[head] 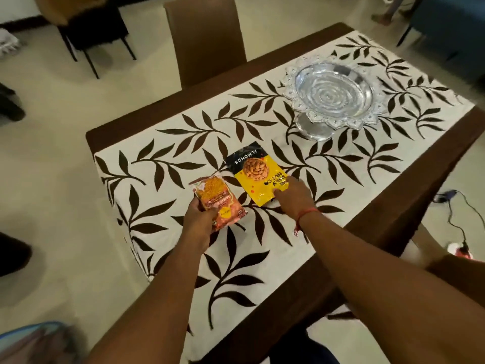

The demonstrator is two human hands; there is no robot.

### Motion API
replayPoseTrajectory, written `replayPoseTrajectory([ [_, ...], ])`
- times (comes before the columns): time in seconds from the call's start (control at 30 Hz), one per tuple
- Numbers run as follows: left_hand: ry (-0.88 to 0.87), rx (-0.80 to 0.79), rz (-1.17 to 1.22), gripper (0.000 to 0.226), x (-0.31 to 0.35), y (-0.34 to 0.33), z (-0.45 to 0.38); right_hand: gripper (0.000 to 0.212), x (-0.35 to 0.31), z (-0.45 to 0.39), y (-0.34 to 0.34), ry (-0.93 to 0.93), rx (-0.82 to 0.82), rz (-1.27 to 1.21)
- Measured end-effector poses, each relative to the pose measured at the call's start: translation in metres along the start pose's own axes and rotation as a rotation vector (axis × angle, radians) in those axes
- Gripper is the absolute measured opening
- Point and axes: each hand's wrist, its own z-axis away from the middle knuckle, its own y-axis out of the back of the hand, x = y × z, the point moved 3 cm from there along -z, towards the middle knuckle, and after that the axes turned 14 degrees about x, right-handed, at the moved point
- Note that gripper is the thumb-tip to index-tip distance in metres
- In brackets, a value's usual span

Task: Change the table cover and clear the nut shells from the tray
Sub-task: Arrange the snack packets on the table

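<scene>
Honestly, left hand (pixel 198 219) grips the blurry orange packet (pixel 217 199); right hand (pixel 292 197) hides the almond pouch (pixel 252 172) corner, grip unclear.

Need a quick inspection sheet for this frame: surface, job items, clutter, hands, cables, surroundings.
Surface: brown table under a white table cover with a dark leaf print, lying flat.
Job's things: silver footed tray on the cover at the far end; no nut shells visible in it.
Clutter: almond packet lying flat on the cover; orange snack packet beside it.
Hands: left hand grips the orange snack packet; right hand rests on the almond packet's near corner, fingers partly hidden.
Cables: black cable on the floor to the right, running to a red plug.
Surroundings: brown chair at the table's far side; black chair beyond.
</scene>
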Motion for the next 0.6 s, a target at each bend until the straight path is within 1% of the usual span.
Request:
replayPoseTrajectory([
  [0.13, 0.005, 0.09, 0.062, 0.053, -0.007, -0.026, -0.009, 0.079, -0.011, -0.069, -0.016, 0.148, -0.068, 0.241],
  [0.17, 0.014, 0.108, 0.075, 0.052, -0.011, -0.032, -0.01, 0.082, -0.013, -0.077, -0.021, 0.184, -0.074, 0.301],
  [0.23, 0.029, 0.174, 0.097, 0.046, -0.017, -0.046, -0.012, 0.079, -0.014, -0.088, -0.027, 0.221, -0.067, 0.349],
  [0.3, 0.025, 0.225, 0.094, 0.042, -0.019, -0.058, -0.009, 0.069, -0.013, -0.096, -0.031, 0.218, -0.108, 0.279],
  [0.4, -0.002, 0.265, 0.076, 0.039, -0.022, -0.067, 0.002, 0.056, -0.014, -0.102, -0.03, 0.168, -0.235, 0.069],
  [0.5, -0.025, 0.236, 0.182, 0.04, -0.014, -0.074, 0.018, 0.039, -0.018, -0.104, -0.012, 0.166, -0.269, -0.155],
  [0.6, -0.054, 0.219, 0.315, 0.046, 0.013, -0.082, 0.033, 0.044, -0.028, -0.097, 0.02, 0.267, -0.246, -0.317],
])
